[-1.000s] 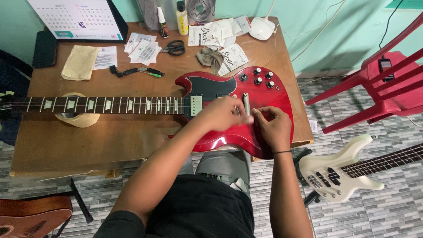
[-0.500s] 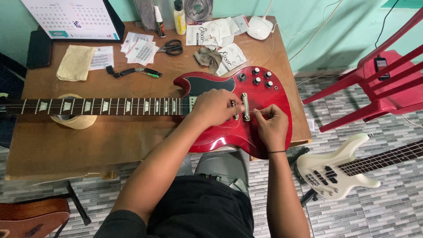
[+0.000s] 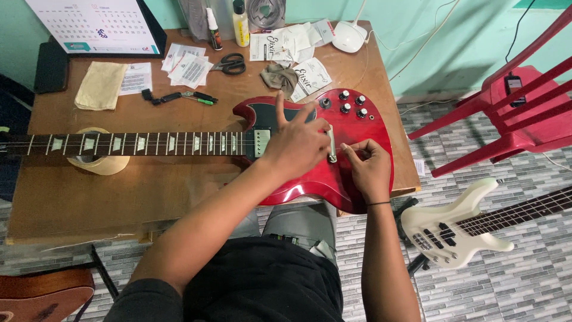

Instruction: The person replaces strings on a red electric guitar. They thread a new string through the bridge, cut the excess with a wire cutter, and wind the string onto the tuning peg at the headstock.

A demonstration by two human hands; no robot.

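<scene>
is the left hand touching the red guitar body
Touching. In the head view the left hand lies flat on the red guitar body over the strings, with no gap showing beneath it.

At the table's [image 3: 53, 197] far edge lie white paper string packets [image 3: 280, 45], opened, with dark print. A stack of white printed leaflets [image 3: 189, 67] sits left of them, below a white desk calendar [image 3: 89, 24] (teal patch at its corner).

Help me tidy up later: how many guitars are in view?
3: a red electric guitar on the table under both hands, a white one on the floor at right, a brown one at bottom left, mostly cut off. Others may be out of frame.
</scene>
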